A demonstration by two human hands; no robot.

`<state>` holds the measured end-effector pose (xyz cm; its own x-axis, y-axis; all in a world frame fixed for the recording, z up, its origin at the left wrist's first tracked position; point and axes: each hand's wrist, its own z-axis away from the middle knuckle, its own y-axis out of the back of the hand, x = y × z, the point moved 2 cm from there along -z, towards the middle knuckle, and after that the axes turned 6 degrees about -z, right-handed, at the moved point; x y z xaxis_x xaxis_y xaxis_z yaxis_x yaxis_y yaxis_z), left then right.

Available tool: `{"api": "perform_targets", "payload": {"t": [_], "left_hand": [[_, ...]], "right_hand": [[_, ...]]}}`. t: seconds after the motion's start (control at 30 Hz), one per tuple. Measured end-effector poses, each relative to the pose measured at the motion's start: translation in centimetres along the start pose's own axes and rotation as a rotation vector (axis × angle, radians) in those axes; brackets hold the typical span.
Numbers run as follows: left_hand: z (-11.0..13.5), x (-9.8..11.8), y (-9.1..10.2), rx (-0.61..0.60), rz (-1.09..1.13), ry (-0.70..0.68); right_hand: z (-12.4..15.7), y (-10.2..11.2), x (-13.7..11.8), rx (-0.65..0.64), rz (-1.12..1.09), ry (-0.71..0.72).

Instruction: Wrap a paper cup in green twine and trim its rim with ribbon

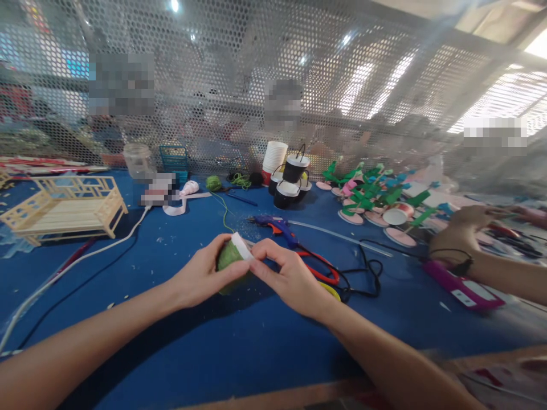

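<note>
My left hand [194, 273] is closed round a small cup-like piece [229, 256] wrapped in green yarn, tilted above the blue table. A white band [241, 246] runs along its upper edge. The thumb and fingers of my right hand [288, 273] pinch the right end of that band. A thin strand of green yarn [225, 210] leads back from the piece towards a green yarn ball [213, 183]. Just beyond my hands lies a blue glue gun [276, 224] with an orange trigger. The side of the piece facing my palm is hidden.
To the left stand a wooden miniature bed [68, 212] and a roll of white ribbon [189, 188]. Black cups with white rims [286, 193] stand behind. Green paper plants [363, 199], a purple power strip [464, 287] and another person's arm [491, 262] are at right.
</note>
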<state>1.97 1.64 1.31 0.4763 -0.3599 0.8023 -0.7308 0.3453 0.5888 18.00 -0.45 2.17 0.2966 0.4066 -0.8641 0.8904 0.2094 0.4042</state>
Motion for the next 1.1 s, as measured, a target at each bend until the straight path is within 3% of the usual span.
{"api": "perform_targets", "payload": {"t": [0.23,0.67,0.9,1.1], "left_hand": [[-0.12,0.13,0.06,0.064,-0.232,-0.057],[0.07,0.0,-0.12,0.081,-0.346,-0.117],[0.26,-0.42,-0.45,0.113,-0.492,-0.222],[0.34,-0.22,-0.34,0.114,-0.557,-0.213]], "right_hand": [[-0.22,0.08,0.5,-0.018,0.004,-0.04],[-0.22,0.04,0.62,-0.011,-0.002,-0.001],[-0.27,-0.04,0.69,-0.005,0.02,-0.022],[-0.25,-0.04,0.71,-0.003,0.034,-0.028]]}}
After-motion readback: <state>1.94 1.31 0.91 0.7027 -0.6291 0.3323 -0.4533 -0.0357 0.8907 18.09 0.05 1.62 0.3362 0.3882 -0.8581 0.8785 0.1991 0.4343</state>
